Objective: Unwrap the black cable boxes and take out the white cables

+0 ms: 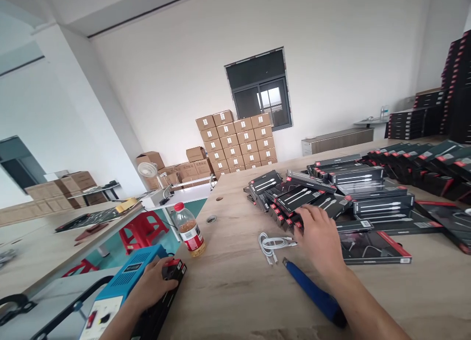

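Note:
My left hand is closed around a black box with red corners, which stands on edge next to a blue machine with a black-and-white control panel. My right hand lies with its fingers over the near edge of a loose pile of black boxes holding white cables. Whether those fingers grip a box is hidden. Just left of that hand, a coiled white cable lies on the wooden table, and a blue tool handle lies below the hand.
A plastic bottle with a red cap stands at the table's left edge. Tall stacks of black boxes rise at the far right. Stacked cardboard cartons stand beyond the table. A second table and a red stool are at the left.

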A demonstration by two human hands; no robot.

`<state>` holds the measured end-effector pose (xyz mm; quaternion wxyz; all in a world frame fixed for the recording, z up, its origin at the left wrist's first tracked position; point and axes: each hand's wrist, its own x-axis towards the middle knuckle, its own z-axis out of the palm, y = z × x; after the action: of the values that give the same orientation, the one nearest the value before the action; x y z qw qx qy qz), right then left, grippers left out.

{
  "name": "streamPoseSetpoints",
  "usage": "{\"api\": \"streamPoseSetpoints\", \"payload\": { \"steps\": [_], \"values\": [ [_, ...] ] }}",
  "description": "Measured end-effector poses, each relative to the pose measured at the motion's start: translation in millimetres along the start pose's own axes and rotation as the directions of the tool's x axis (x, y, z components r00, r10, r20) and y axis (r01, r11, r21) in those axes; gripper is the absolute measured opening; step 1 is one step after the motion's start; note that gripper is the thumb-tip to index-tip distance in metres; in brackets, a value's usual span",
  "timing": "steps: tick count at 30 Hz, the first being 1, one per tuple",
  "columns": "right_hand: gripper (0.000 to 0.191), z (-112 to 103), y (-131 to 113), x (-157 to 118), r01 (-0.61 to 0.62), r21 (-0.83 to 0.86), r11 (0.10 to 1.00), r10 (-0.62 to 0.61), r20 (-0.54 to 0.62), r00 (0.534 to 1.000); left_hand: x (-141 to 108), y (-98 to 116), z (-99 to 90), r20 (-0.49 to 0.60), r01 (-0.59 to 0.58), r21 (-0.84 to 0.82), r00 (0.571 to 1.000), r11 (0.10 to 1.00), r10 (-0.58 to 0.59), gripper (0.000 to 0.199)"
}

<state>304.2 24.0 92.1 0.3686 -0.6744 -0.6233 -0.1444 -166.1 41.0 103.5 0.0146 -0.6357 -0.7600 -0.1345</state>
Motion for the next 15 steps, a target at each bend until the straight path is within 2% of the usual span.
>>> {"api": "streamPoseSetpoints", "payload": {
  "steps": [1,3,6,8,10,11,12,14,15],
  "values": [
    [0.045,4.7,8.0,0.5,-0.013,-0.036,0.999,0.013,-0.015,1.000,0.0,1.0,0.5,0.018,0.005,0.018,1.000,1.000,-0.006,0.078],
    [0.062,13.1,24.2,1.7,-0.073,-0.115,0.991,0.079,0.049,0.996,-0.6,4.6,1.7,0.044,0.007,0.056,0.999,0.998,-0.010,0.080],
    [0.061,15.8,41.4,4.1,-0.114,-0.179,0.977,0.144,0.164,0.976,-5.4,18.6,-0.4,0.028,0.038,0.108,0.999,0.993,-0.042,0.087],
    [0.060,9.5,45.9,5.9,-0.093,-0.194,0.976,0.132,0.198,0.971,-13.6,37.6,-6.2,-0.063,0.045,0.146,0.997,0.988,-0.037,0.091],
    [0.058,-0.1,46.8,7.2,-0.063,-0.206,0.977,0.107,0.212,0.971,-26.6,65.9,-13.6,-0.186,-0.020,0.144,0.981,0.989,0.047,0.088],
    [0.056,-5.1,46.8,7.6,-0.056,-0.208,0.976,0.100,0.205,0.974,-34.2,83.0,-16.9,-0.207,-0.087,0.095,0.973,0.992,0.106,0.085],
    [0.053,-9.6,46.8,8.1,-0.060,-0.207,0.976,0.100,0.185,0.978,-41.7,101.4,-19.1,-0.178,-0.164,-0.001,0.971,0.986,0.161,0.080],
    [0.049,-16.8,46.7,9.1,-0.079,-0.171,0.982,0.098,0.110,0.989,-54.5,139.4,-18.8,-0.028,-0.272,-0.254,0.961,0.928,0.274,0.067],
    [0.048,-19.8,46.0,9.6,-0.086,-0.125,0.988,0.093,0.052,0.994,-59.5,157.4,-15.8,0.046,-0.282,-0.379,0.946,0.882,0.322,0.061]
  ]
}}
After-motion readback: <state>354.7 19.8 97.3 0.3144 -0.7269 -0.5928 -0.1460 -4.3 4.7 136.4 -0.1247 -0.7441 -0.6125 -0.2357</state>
